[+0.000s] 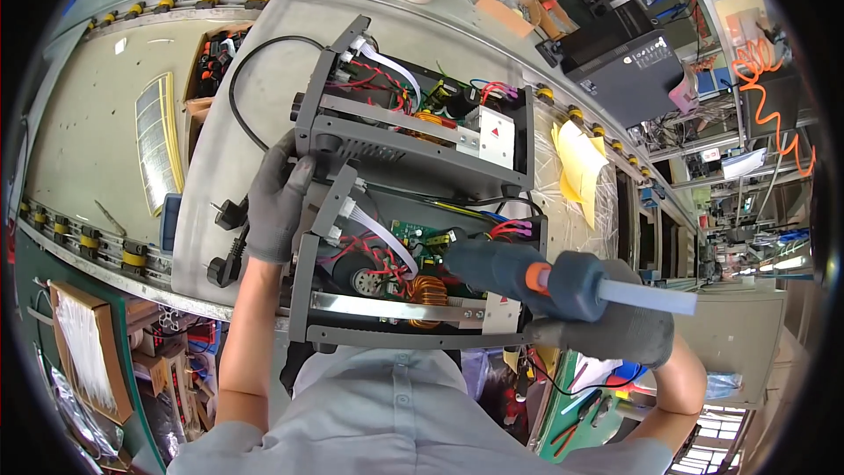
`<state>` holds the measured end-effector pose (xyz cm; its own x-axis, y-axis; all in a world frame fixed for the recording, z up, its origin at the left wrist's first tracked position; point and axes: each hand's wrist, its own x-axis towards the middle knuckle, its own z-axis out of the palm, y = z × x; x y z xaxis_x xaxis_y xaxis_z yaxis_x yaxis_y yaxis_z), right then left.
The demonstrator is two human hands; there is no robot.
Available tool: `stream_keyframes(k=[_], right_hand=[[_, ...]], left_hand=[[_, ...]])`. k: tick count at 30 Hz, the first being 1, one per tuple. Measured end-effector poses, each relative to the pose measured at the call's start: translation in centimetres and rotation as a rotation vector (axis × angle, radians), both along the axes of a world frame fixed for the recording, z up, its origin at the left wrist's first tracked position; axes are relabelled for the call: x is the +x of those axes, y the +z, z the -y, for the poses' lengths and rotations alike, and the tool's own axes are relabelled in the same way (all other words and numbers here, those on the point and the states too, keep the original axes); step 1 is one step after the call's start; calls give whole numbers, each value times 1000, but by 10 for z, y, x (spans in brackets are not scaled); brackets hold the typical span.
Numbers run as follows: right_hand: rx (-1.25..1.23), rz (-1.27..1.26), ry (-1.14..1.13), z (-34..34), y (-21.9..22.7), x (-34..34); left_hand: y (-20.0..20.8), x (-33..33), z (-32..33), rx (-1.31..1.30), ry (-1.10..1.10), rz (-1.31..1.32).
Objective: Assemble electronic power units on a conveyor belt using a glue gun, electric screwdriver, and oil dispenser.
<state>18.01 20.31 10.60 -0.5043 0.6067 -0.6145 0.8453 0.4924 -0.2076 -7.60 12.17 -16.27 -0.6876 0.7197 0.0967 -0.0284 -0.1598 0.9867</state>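
At the left, a pair of black plugs (230, 214) lies on the bench beside the left hand (272, 202), which wears a grey glove. That hand has its fingers at the left end of the two boxes, by the low corner of the far box (440, 167); whether they pinch it or only rest there, I cannot tell.

The near box (422, 337) stands just in front of the person's shirt, open at the top, the far one behind it. Both look stiff and fairly heavy (metal frames, by the look of them), so the outer walls and end panels should be the sound places to hold. Inside the near box, the white ribbon cable (384, 233) looks soft and easily tugged loose, and the copper coil (428, 290) is probably firm but poor to lift by.

Farther right, the glue gun (492, 268) is over the near box's right half, its front end toward the box's middle and a pale glue stick (651, 296) jutting from its back. It is likely light and rigid, best held by its handle, away from the tip (which may be hot). The right hand (615, 330), also gloved, is closed around it, though the gun's body hides part of the grip.
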Motion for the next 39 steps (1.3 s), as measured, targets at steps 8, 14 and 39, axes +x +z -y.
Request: stream_keyframes(k=[8, 14, 39], right_hand=[[-3, -83, 120, -3, -13, 2], [60, 131, 133, 0, -5, -1], [1427, -1346, -1292, 50, -101, 346]], left_hand=[[-4, -1, 9, -10, 28, 36], [3, 1, 4, -31, 8, -4], [-38, -16, -13, 44, -375, 142]])
